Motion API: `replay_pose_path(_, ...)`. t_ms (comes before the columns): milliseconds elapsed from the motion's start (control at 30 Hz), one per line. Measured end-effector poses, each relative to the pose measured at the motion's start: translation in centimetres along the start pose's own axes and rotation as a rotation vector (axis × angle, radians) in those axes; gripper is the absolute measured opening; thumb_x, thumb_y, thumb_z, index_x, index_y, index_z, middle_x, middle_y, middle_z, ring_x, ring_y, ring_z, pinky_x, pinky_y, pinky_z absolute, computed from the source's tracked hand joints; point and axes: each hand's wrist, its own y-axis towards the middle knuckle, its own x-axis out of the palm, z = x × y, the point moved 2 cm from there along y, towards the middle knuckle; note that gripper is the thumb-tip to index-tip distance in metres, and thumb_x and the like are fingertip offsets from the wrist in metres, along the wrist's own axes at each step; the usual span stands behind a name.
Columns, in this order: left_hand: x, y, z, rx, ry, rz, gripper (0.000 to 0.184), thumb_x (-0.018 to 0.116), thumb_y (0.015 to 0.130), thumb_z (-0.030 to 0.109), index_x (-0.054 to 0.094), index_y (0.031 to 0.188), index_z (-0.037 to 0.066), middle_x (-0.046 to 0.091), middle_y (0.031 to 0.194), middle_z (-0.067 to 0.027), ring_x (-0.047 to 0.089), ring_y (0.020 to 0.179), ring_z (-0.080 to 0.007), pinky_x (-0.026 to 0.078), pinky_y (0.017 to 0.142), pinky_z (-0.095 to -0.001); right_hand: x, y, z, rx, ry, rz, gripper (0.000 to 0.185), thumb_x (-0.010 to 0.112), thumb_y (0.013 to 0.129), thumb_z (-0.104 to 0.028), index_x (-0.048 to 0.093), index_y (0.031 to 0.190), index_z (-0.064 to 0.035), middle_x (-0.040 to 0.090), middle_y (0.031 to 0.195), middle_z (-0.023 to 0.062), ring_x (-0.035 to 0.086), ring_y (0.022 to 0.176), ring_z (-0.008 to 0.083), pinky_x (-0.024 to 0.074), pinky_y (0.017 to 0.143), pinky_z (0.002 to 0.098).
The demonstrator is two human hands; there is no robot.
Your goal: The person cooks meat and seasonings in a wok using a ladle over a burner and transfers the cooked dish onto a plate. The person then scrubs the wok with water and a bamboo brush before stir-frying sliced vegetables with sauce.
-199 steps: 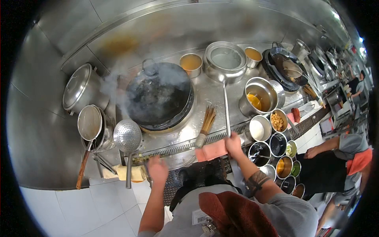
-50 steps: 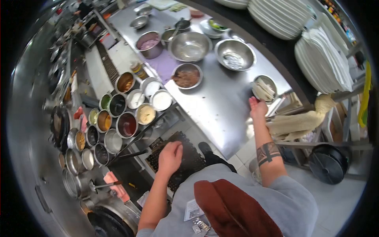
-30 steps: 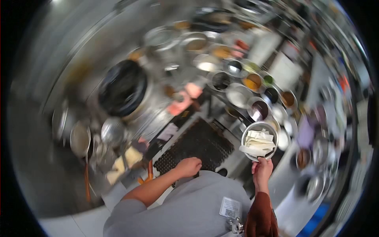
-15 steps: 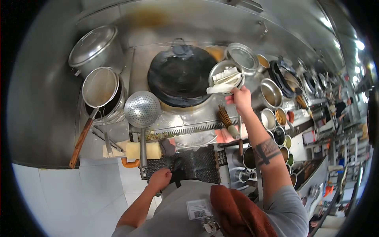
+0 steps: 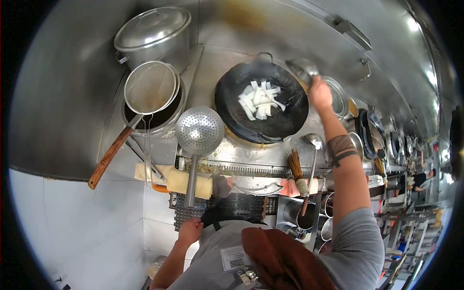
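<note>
My right hand (image 5: 320, 94) grips the rim of a steel bowl (image 5: 301, 69), tipped on its side at the wok's upper right edge. White flat strips (image 5: 261, 100) of food, their kind unclear, lie in a loose heap in the black wok (image 5: 231, 116). Low by my waist, my left hand (image 5: 191, 231) is closed beside dark cloth; whatever its fingers hold, if anything, is hidden. A perforated strainer ladle (image 5: 199, 130) rests left of the wok. Below the wok's right side lie a ladle (image 5: 314, 141) and a bamboo wok brush (image 5: 296, 166).
A wire-mesh strainer (image 5: 150, 89) with a wooden handle sits across an open pot at left, before a large lidded pot (image 5: 153, 30). A folded yellow cloth (image 5: 188, 183) lies on the front edge. Pots of ingredients stand at lower right. A steel basin (image 5: 336, 99) is right of the wok.
The white strips have gone from the bowl into the wok. My right hand has moved toward the back with the bowl, now tipped. The camera view has shifted; my left hand stays low.
</note>
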Motion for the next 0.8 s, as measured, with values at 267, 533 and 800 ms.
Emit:
replay_pose_path(267, 0.6, 5.2, 10.7, 0.318, -0.217, -0.316, 0.03, 0.066, 0.093, 0.03, 0.07, 0.109, 0.005, 0.071, 0.091, -0.0156, 0.07, 0.088, -0.032, 0.055, 0.078, -0.041, -8.2, -15.1, 12.1, 0.759, 1.311, 0.316, 0.008, 0.056, 0.088, -0.011, 0.061, 0.086, -0.0053, 0.06, 0.065, 0.0068, 0.059, 0.051, 0.0188, 0.0507, 0.049, 0.0314)
replay_pose_path(533, 9.2, 12.7, 19.3, 0.366, -0.07, -0.849, 0.025, 0.069, 0.094, 0.023, 0.072, 0.104, 0.001, 0.072, 0.084, -0.007, 0.067, 0.077, -0.0134, 0.054, 0.07, -0.0303, -7.8, -65.3, 3.4, 1.939, 1.789, 1.02, 0.01, 0.052, 0.087, -0.012, 0.051, 0.078, -0.009, 0.055, 0.06, 0.0114, 0.053, 0.044, 0.0238, 0.0441, 0.04, 0.0372)
replay_pose_path(800, 17.0, 10.9, 26.3, 0.75, 0.446, -1.287, 0.025, 0.068, 0.096, 0.023, 0.072, 0.105, 0.0, 0.072, 0.084, -0.002, 0.063, 0.075, -0.0088, 0.052, 0.071, -0.026, -17.3, -93.3, -7.8, 1.784, 0.654, 2.396, 0.01, 0.056, 0.09, -0.014, 0.051, 0.09, -0.0059, 0.062, 0.073, 0.0102, 0.064, 0.059, 0.0213, 0.0535, 0.048, 0.0321)
